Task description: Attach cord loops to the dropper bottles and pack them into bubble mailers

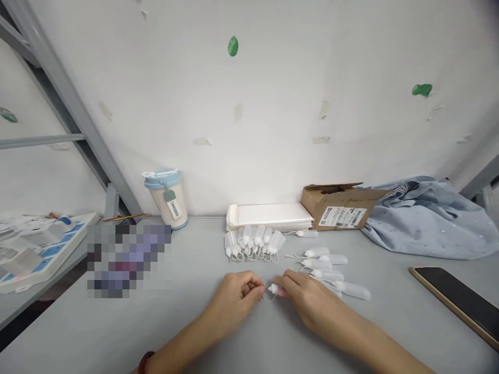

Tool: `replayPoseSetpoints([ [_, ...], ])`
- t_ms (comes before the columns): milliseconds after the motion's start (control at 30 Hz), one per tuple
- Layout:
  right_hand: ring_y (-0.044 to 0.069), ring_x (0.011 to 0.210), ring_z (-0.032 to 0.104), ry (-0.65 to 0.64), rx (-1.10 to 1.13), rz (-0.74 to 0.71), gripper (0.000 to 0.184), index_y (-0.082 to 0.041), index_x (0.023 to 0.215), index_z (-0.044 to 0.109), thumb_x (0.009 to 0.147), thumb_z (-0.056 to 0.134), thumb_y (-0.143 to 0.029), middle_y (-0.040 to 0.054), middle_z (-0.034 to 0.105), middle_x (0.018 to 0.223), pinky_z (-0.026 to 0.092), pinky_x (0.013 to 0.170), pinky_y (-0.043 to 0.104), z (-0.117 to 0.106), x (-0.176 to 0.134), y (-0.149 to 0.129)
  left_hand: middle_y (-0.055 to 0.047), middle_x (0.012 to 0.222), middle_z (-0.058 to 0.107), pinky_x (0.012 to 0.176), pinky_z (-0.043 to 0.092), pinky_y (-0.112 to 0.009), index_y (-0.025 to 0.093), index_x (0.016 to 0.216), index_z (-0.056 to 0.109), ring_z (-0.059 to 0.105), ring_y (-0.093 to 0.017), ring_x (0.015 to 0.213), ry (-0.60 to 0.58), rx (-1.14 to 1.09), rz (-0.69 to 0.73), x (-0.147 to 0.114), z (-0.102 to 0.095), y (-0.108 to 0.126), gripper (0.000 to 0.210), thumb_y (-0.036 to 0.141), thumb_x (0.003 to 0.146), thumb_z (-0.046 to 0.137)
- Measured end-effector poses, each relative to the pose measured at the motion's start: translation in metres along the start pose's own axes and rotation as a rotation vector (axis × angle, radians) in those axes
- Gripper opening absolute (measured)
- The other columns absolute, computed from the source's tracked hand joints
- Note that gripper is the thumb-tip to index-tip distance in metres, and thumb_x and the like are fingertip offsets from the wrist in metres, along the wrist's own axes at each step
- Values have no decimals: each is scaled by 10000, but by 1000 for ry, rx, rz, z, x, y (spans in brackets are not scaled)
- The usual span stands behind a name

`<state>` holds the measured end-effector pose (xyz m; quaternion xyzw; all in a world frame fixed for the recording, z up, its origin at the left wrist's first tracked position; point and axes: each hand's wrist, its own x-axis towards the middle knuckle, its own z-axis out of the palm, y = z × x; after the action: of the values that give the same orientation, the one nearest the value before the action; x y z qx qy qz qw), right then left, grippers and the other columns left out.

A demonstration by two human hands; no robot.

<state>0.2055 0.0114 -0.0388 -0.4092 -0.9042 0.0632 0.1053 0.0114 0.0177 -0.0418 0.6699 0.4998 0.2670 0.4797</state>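
My right hand (pixel 306 298) is closed around a small translucent squeeze bottle, most of it hidden under the fingers. Its white pointed cap (pixel 273 288) sticks out toward the left. A thin cord (pixel 268 299) loops from the cap to my left hand (pixel 237 297), whose thumb and forefinger pinch its end. Behind the hands, several like bottles (pixel 259 236) lie side by side with caps and cord loops toward me. To the right of my right hand, several more bottles (pixel 353 290) lie loosely on the grey table.
A stack of white envelopes (pixel 273 214) and an open cardboard box (pixel 345 210) stand against the wall. Grey-blue cloth (pixel 424 223) and a phone (pixel 460 296) lie at right. At left are a lidded cup (pixel 167 200), a blurred-out item (pixel 128 265) and a power strip (pixel 50 254).
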Motion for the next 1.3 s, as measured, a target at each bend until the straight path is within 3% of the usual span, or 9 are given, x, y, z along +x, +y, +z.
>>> replayPoseSetpoints([
  [300, 165, 671, 479, 63, 1, -37, 246, -166, 988, 526, 859, 381, -16, 41, 536, 815, 364, 615, 270, -1, -2, 1, 39, 587, 468, 495, 344, -203, 154, 778, 608, 394, -96, 523, -36, 5, 49, -3, 0, -7, 200, 312, 807, 489],
  [967, 175, 705, 501, 207, -33, -109, 195, -149, 990, 522, 896, 371, -69, 61, 543, 827, 425, 641, 291, -4, -2, 1, 25, 595, 546, 531, 368, -207, 170, 822, 637, 462, -109, 536, 99, 211, 154, -6, -4, 1, 152, 259, 797, 516],
  [1300, 170, 710, 494, 269, -25, -174, 277, -148, 972, 512, 853, 310, 0, 71, 533, 828, 441, 629, 274, -4, -5, -7, 14, 633, 532, 542, 356, -210, 170, 745, 614, 430, -106, 549, 79, 253, 256, -7, -3, 1, 170, 212, 829, 472],
])
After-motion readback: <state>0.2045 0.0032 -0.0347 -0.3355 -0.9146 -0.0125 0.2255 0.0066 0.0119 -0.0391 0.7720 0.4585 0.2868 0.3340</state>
